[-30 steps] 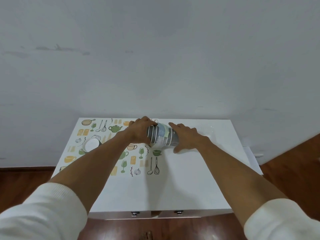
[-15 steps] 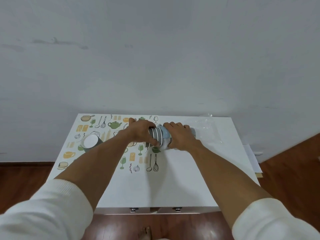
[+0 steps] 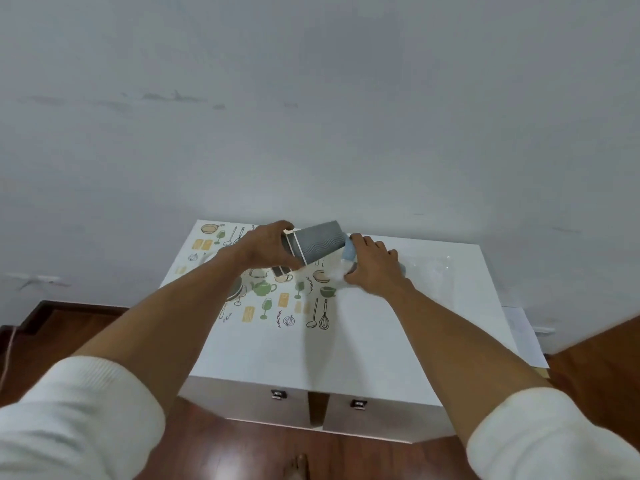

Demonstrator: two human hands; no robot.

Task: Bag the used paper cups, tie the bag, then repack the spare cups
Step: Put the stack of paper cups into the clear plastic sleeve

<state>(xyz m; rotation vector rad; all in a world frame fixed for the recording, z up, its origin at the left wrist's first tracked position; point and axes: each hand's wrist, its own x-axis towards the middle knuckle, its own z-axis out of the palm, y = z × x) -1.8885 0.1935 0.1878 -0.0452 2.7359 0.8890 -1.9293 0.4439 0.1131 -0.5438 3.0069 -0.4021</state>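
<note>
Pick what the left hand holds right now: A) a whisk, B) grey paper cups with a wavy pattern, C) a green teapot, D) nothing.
B: the left hand has its grip round the grey wavy-patterned cups, lifted above the table.

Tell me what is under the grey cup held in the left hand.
Under the grey cup lies the printed tabletop, with a small striped piece. The left hand covers the cup's rim side.

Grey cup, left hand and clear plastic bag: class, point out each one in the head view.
grey cup [image 3: 320,243], head view: its wave-patterned side wall.
left hand [image 3: 265,250], head view: back of the hand gripping the cup.
clear plastic bag [image 3: 431,271], head view: its crinkled film on the table.
</note>
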